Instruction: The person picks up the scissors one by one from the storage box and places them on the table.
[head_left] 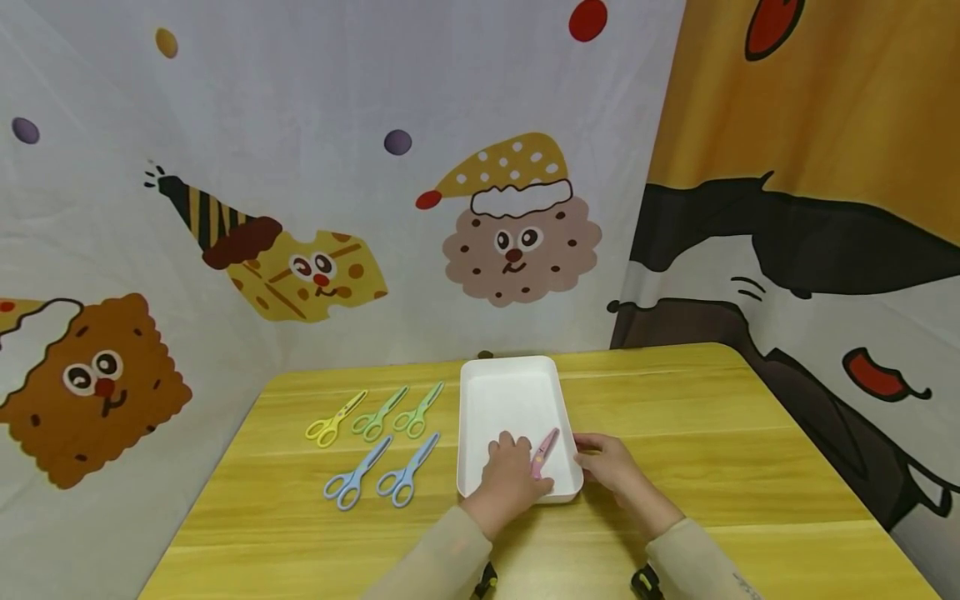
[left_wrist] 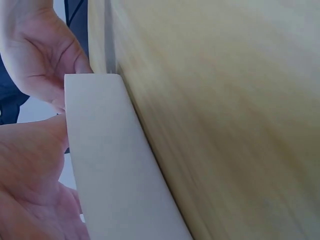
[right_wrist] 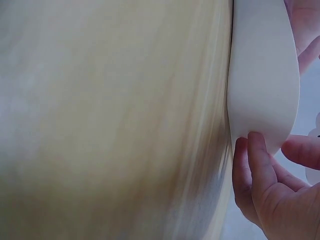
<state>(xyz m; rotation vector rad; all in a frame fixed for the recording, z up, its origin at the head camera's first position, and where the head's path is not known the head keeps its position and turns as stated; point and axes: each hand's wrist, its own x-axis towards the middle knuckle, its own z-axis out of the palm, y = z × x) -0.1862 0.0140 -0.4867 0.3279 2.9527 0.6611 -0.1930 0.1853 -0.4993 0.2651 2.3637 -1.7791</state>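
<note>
A white tray lies on the table. Inside it, toward the near right corner, is a pair of pink scissors, blades pointing away. My left hand reaches over the near rim into the tray, fingers spread and thumb out to the right. It covers the scissors' handles, so I cannot tell whether they are gripped. At the near right side, my right hand pinches the tray's edge. The right wrist view shows its fingertips against the outer wall and its thumb at the rim.
Left of the tray lie yellow scissors, two green pairs and, nearer, two blue pairs. The wooden table ends at a patterned curtain behind.
</note>
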